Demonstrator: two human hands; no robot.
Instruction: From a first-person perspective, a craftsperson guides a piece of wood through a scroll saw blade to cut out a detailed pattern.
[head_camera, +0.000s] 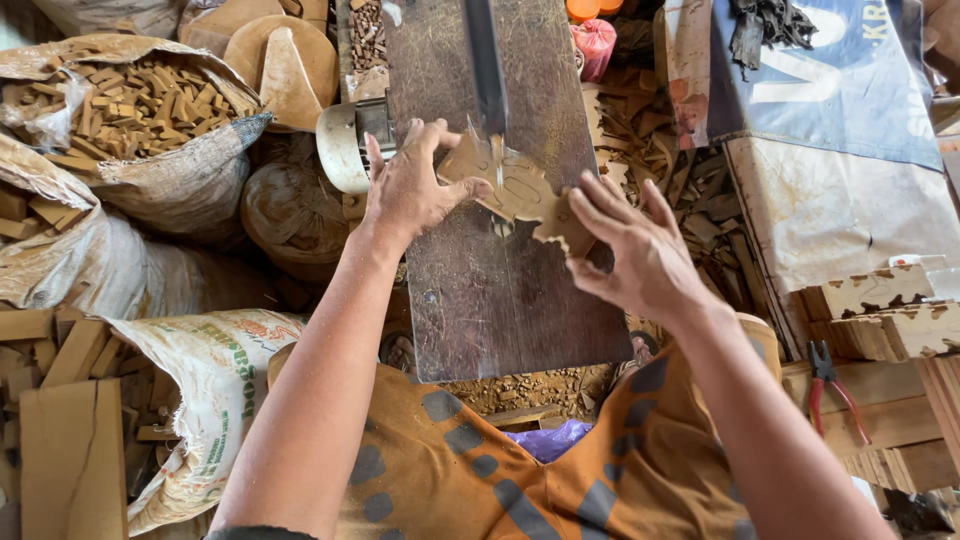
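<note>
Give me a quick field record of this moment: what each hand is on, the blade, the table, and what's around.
left hand: gripping left end of flat, jagged-edged pale wooden cutout
right hand: fingers on cutout's right lobe
blade: narrow vertical saw band, meeting cutout's top edge
table: dark worn metal plate
left side: open sack of small wood offcuts
right side: red-handled pliers on planks

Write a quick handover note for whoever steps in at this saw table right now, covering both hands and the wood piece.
Left hand: gripping the far-left edge of the flat wooden cutout.
Right hand: fingers on its near-right edge.
Cutout lies flat on the dark saw table, the blade meeting its top edge.
Done: most of the outline is already scalloped.
Left: the section at the blade.
Finished-looking shaped pieces are stacked at the right; red-handled pliers lie nearby.
</note>
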